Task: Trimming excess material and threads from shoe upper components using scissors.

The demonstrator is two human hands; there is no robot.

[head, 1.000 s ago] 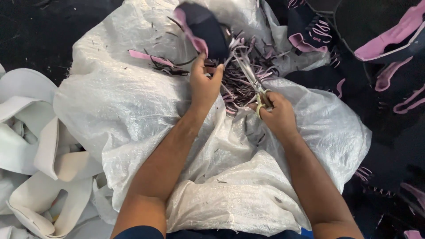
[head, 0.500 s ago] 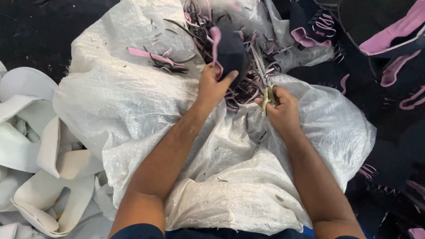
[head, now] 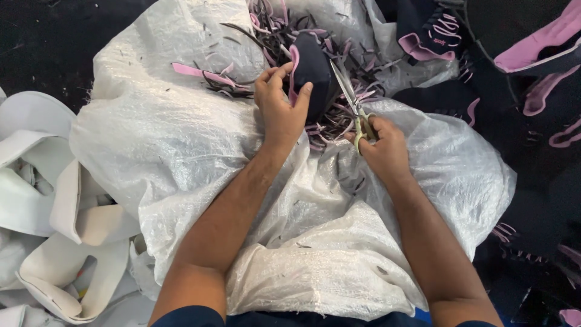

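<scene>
My left hand (head: 279,110) grips a dark navy shoe-upper piece with a pink edge (head: 315,71), held upright over a white woven sack (head: 181,151). My right hand (head: 382,148) holds a pair of scissors (head: 352,100) by yellowish handles. The blades point up and away, lying against the right side of the dark piece. A pile of thin pink and dark trimmed strips (head: 339,48) lies on the sack just beyond both hands.
White foam-like cut pieces (head: 54,200) are heaped at the left. More navy and pink upper pieces (head: 526,72) lie at the upper right and right on a dark floor. A single pink strip (head: 200,72) rests on the sack left of my left hand.
The dark piece has been turned and brought lower, nearer to me. The scissors have swung in beside its right edge, and both hands sit a little lower in view.
</scene>
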